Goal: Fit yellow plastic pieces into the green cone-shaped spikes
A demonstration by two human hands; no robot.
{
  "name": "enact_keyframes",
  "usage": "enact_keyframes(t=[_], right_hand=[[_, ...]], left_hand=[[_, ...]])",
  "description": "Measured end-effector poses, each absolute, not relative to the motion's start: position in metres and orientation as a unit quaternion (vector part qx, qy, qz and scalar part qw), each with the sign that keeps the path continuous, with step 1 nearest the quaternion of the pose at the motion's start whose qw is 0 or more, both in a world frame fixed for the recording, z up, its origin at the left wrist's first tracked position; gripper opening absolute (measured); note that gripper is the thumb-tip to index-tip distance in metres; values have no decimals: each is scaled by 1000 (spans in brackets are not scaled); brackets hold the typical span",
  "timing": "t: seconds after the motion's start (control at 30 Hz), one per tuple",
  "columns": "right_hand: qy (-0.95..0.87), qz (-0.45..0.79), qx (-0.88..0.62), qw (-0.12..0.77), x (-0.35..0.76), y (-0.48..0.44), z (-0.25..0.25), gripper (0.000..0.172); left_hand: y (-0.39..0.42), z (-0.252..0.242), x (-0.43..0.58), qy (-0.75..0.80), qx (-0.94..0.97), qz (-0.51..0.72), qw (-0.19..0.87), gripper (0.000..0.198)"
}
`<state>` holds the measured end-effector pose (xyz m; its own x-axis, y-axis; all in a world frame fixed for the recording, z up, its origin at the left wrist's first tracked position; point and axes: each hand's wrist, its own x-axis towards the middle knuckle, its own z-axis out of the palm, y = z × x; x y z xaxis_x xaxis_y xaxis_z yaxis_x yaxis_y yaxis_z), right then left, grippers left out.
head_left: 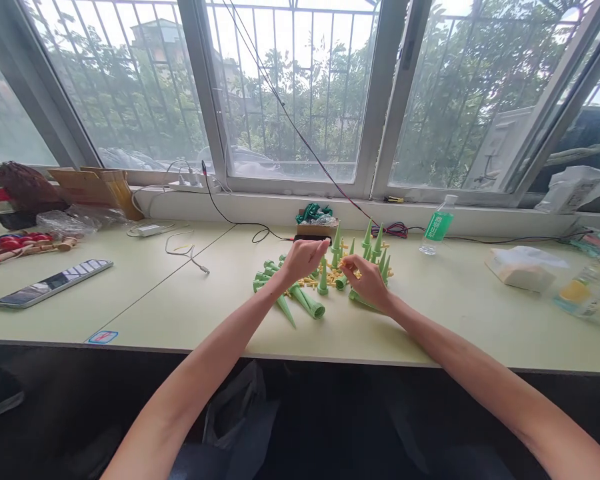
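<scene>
Green plastic cones [307, 301] lie on the pale table, and others [368, 237] stand upright at the right of the group. Small yellow pieces [310, 283] are scattered among them. My left hand [306, 259] is over the cones with its fingers bent together; what it holds, if anything, is hidden. To its right, my right hand [364, 277] pinches a small yellow piece [342, 265] between thumb and fingertips. One green cone [323, 277] stands between my hands.
Behind the cones are a small box with green material [315, 215] and a dark phone. A bottle [437, 227] and a tissue pack [524, 267] stand to the right. Cables [187, 252], a tablet-like device [55, 283] and red beaded items [17, 245] lie to the left.
</scene>
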<state>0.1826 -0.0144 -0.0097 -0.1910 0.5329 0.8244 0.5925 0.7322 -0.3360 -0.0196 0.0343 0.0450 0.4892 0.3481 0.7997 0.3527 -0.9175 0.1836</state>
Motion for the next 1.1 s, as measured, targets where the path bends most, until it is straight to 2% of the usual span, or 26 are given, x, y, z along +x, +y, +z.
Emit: enact_keyframes(t=[0.17,0.3,0.6,0.73,0.9,1.1], right_hand=[[-768,-17,-366,525,181,-15,-8,7],[-769,3,-376,517,180,-14,-10,8],[-782,8,-374,498,180,-13,-13,6],[-791,9,-369,488,181,-11,-14,12],[-792,5,-372,483,183,-10,-14,14],[-789,3,-376,485,184,-14,-10,15]], left_hand=[[31,29,-22,-219,-888,-402,-36,52],[27,23,-25,-261,-874,-402,-84,50],[33,13,-21,-280,-896,-325,-117,41],[35,12,-23,-296,-899,-276,-170,44],[36,12,-23,-330,-868,-298,-221,54],[29,19,-20,-339,-827,-311,-324,51]])
